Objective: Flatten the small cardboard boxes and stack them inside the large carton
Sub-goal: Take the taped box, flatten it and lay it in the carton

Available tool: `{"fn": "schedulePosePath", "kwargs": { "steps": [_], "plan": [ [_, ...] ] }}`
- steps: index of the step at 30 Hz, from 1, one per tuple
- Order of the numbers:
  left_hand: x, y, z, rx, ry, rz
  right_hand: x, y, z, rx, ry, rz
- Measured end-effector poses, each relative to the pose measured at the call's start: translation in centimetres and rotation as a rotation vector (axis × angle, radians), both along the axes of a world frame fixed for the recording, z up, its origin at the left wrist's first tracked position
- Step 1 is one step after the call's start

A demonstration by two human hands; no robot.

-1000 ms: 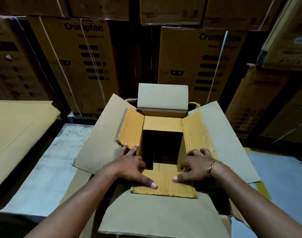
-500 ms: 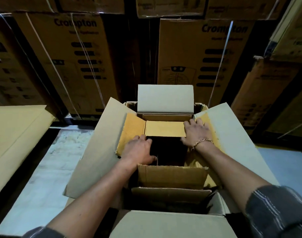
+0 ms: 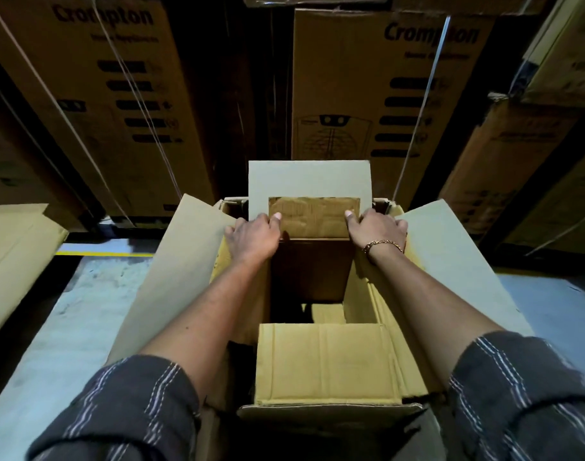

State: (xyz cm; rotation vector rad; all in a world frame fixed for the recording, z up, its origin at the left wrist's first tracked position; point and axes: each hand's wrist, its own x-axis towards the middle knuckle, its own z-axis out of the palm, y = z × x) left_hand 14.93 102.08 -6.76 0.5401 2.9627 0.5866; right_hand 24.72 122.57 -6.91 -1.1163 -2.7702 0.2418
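We see the small box (image 3: 312, 271) standing open inside the large carton (image 3: 450, 257), with its far flap leaning on the far flap of the carton. The left hand (image 3: 251, 239) and the right hand (image 3: 374, 231) each grip one far top corner of the small box, fingers curled around the edge and thumbs pressed on that flap. Its near flap lies toward the carton's near wall.

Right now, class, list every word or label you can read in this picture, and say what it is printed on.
"Crompton": tall carton at left.
"Crompton": tall carton at centre.
Smaller print beneath both names, and on the right-hand carton: too blurred to read.
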Motion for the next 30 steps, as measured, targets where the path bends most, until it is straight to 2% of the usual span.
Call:
{"fn": "schedulePosePath", "kwargs": {
  "steps": [7, 16, 23, 26, 28, 30],
  "plan": [
    [-1.5, 1.7, -2.2, -0.176, 0.163, 0.077, -1.4, 1.1, -1.2, 0.012, -0.094, -0.069],
    [-4.2, 2.4, -2.4, -0.161, 0.107, 0.079, -3.3, 2.4, -0.9, -0.128, -0.114, -0.152],
    [-2.7, 1.9, -3.0, -0.061, 0.241, 0.115, -1.6, 1.0, -1.1, 0.002, 0.03, -0.098],
    [-1.8, 1.4, -3.0, -0.038, 0.323, 0.023, -0.1, -0.1, -0.4, 0.046, 0.107, 0.031],
    [-1.2, 1.2, -2.7, -0.069, 0.345, -0.044, 1.4, -1.0, 0.4, 0.005, -0.06, 0.199],
    [-0.4, 0.9, -2.5, -0.123, 0.344, -0.103, 3.7, -2.0, 0.9, -0.036, -0.355, 0.39]
  ]
}}
